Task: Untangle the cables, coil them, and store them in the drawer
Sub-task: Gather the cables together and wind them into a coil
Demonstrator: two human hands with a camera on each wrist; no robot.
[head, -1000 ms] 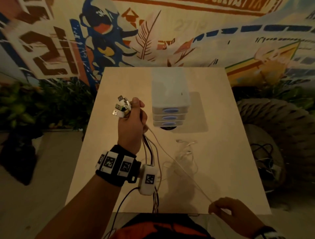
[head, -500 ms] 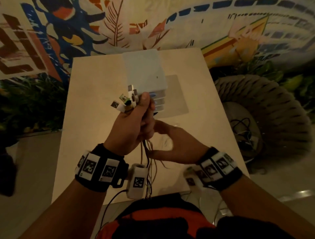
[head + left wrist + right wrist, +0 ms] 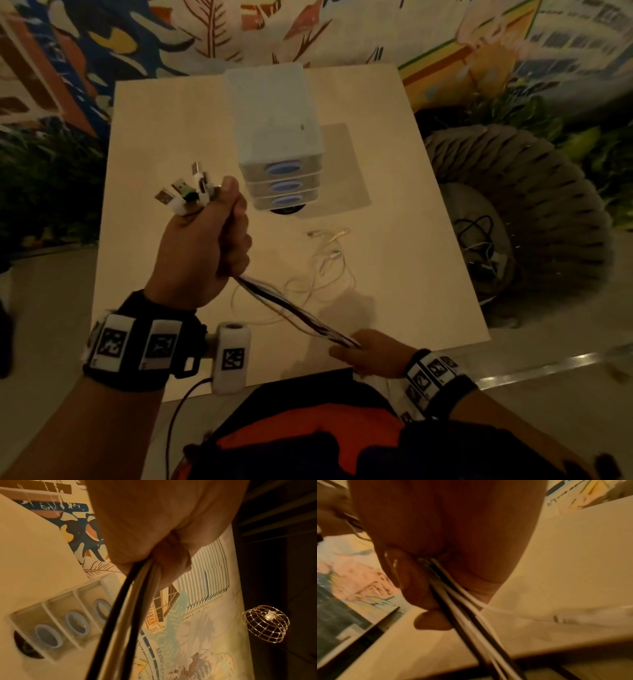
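My left hand [image 3: 212, 246] is raised over the table's left side and grips a bundle of cables [image 3: 294, 311], black and white; their USB plugs [image 3: 185, 192] fan out above my fist. The bundle runs taut down to my right hand [image 3: 363, 353] at the table's near edge, which pinches it between thumb and fingers [image 3: 412, 582]. In the left wrist view the cables [image 3: 123, 615] leave my fist [image 3: 154, 547] downward. Loose white cable ends [image 3: 325, 260] lie on the table. The white three-drawer unit [image 3: 277, 150] stands at the middle back, all drawers closed.
The pale wooden table [image 3: 411, 240] stands against a painted mural wall. A woven grey seat [image 3: 534, 219] with more cables on it stands to the right. Plants [image 3: 44, 185] fill the left side. A wire-cage lamp [image 3: 265, 624] hangs in the left wrist view.
My right hand has slid from just under the left fist down along the bundle to the table's near edge, pulling the cables straight. The left hand keeps its grip on the plug ends.
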